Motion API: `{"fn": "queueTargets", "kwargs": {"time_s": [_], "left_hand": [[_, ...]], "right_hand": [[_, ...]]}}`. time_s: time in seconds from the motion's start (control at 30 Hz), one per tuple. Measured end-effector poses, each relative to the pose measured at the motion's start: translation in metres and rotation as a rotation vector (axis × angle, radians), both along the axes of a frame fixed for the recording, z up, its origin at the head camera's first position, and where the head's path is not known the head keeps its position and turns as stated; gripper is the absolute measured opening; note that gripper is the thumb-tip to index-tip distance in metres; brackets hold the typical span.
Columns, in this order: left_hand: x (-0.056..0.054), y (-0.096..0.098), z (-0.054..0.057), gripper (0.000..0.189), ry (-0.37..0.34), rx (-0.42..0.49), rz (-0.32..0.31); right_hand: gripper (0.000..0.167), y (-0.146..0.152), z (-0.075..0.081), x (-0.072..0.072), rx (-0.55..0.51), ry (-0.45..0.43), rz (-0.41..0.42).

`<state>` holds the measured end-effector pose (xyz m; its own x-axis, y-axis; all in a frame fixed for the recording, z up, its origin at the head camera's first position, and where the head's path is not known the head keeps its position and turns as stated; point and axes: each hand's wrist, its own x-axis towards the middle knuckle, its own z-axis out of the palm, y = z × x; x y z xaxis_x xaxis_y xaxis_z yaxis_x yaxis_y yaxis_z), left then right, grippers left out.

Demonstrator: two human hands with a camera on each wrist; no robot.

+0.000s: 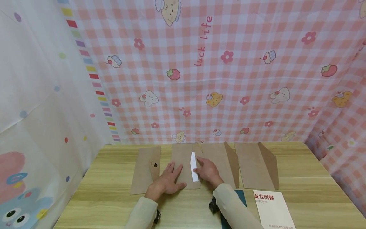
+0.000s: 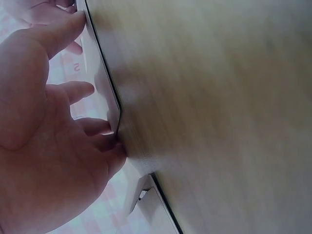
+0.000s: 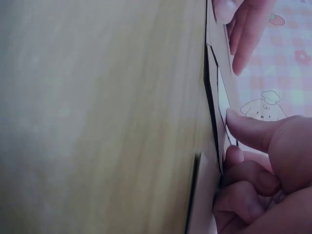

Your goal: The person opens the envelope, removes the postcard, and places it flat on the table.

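My left hand (image 1: 168, 182) rests, fingers spread, on a flat rectangular brown paper envelope (image 1: 182, 153) on the pale wooden table (image 1: 94, 178); my right hand (image 1: 208, 172), apart from it, pinches a slim white strip (image 1: 193, 161) at that envelope's right side; two matching brown envelopes (image 1: 214, 159) with flaps open lie to the right, another brown envelope (image 1: 141, 168) with a dark-marked flap to the left; what they contain, I cannot tell.
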<state>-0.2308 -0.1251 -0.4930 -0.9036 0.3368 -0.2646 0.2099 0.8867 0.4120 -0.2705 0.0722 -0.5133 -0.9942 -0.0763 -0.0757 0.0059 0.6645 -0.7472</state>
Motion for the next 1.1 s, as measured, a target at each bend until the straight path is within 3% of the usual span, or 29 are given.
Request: {"fn": "queueTargets", "kwargs": {"time_s": [0.2, 0.43, 0.7, 1.1], "left_hand": [[-0.0004, 0.0001, 0.0006, 0.078, 0.003, -0.002, -0.003], [-0.0004, 0.0001, 0.0012, 0.077, -0.001, -0.005, -0.001], [0.0018, 0.0012, 0.0025, 0.077, -0.005, -0.006, -0.004], [-0.0002, 0.0015, -0.0016, 0.076, 0.001, -0.015, -0.001]], "right_hand": [[0.059, 0.0048, 0.0007, 0.001, -0.058, 0.019, 0.039], [0.067, 0.008, -0.0014, -0.0007, -0.123, -0.025, 0.048], [0.07, 0.0078, -0.0045, -0.001, -0.106, -0.029, 0.053], [0.06, 0.0045, -0.0005, 0.0025, -0.044, -0.009, 0.047]]}}
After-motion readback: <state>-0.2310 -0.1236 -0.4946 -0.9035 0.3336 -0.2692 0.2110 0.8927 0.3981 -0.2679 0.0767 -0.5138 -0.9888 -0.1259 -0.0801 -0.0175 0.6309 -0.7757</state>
